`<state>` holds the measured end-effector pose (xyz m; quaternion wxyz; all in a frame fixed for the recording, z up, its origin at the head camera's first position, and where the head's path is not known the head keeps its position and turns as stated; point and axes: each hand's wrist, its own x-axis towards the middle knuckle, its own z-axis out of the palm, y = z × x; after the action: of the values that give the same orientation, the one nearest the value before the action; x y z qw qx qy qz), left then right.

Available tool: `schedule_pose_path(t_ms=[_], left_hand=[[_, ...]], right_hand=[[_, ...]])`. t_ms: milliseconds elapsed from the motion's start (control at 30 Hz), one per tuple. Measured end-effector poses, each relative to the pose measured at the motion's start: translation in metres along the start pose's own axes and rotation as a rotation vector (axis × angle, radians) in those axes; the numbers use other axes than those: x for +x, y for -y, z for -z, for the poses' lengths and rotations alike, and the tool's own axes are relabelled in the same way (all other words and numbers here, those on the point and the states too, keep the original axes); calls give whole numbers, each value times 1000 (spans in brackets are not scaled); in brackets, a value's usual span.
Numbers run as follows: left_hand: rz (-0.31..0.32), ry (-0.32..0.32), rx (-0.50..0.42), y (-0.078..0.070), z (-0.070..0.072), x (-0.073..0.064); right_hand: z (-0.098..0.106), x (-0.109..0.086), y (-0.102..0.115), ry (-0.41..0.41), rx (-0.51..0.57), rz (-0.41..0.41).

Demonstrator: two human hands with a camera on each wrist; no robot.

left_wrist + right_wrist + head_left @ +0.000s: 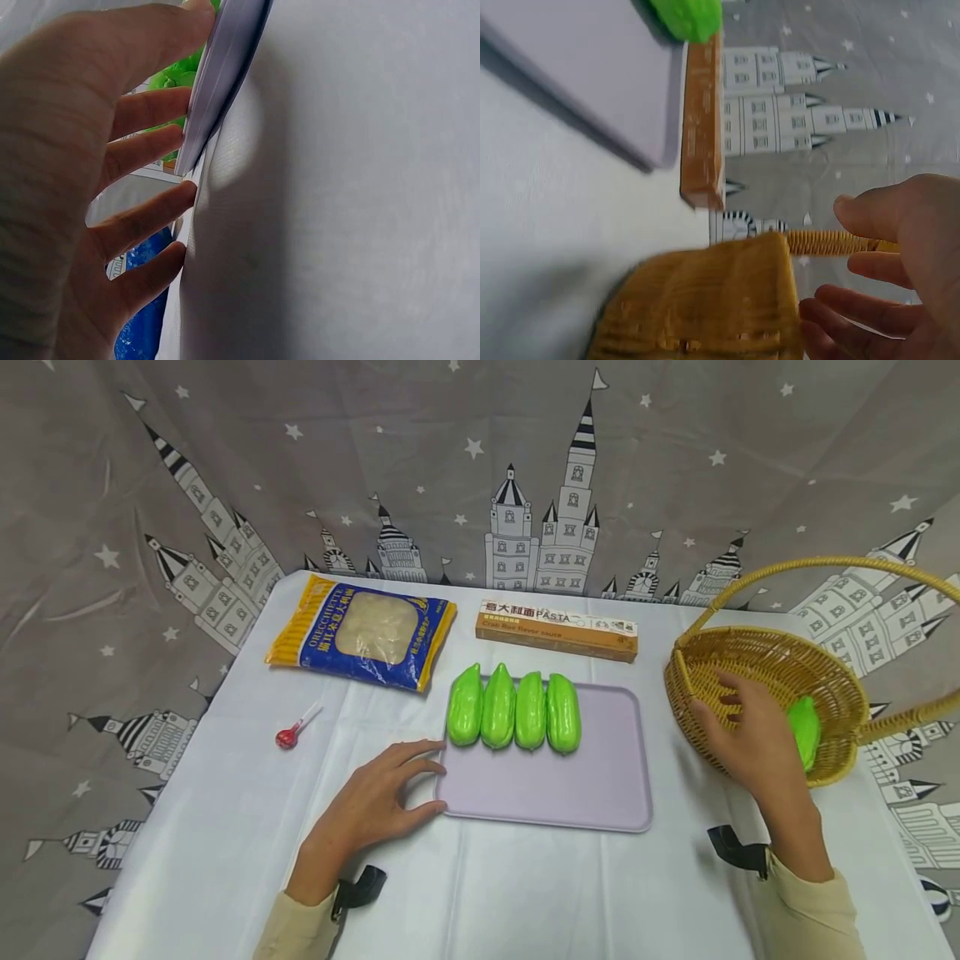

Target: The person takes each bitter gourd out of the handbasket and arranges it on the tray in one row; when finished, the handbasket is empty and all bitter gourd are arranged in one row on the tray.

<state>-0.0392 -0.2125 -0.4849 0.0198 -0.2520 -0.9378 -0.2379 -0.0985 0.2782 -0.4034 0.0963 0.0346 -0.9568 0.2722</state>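
While my left grip (378,793) rests with thumb and fingertips at the left edge of a lilac tray (540,785), my right grip (750,727) hangs over the woven basket (678,685) at the right of the bench (525,893). Left grip: wide, fingers spread, nothing enclosed. Right grip: wide, fingers apart and loosely bent, holding nothing; whether any fingertip touches the wicker, I cannot tell. Four green vegetables (498,710) lie side by side in the far left part of the tray, lengths running near to far. A fifth vegetable (804,731) lies inside the basket, to the right of my right grip. Far side, just beyond the tray: a pasta box (555,631), brown and white. Far left: a blue and yellow pasta bag (360,631), lying flat. Left, nearer than the bag: a red lollipop (287,738), stick pointing far right. Backdrop: grey cloth (420,443), printed with castles and stars.
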Motion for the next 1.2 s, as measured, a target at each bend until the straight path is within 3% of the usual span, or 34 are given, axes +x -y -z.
schedule_pose_path(t_ms=[533, 700, 933, 1200], left_hand=[[-11, -8, -11, 0, -1, 0], [-14, -20, -9, 0, -1, -1], [-70, -71, -3, 3, -4, 0], [-71, -75, -3, 3, -3, 0]], right_hand=[[26, -13, -43, 103, -221, -236], [26, -15, -49, 128, -240, -269], [25, -12, -58, 192, -230, -319], [24, -5, -65, 204, -214, -273]])
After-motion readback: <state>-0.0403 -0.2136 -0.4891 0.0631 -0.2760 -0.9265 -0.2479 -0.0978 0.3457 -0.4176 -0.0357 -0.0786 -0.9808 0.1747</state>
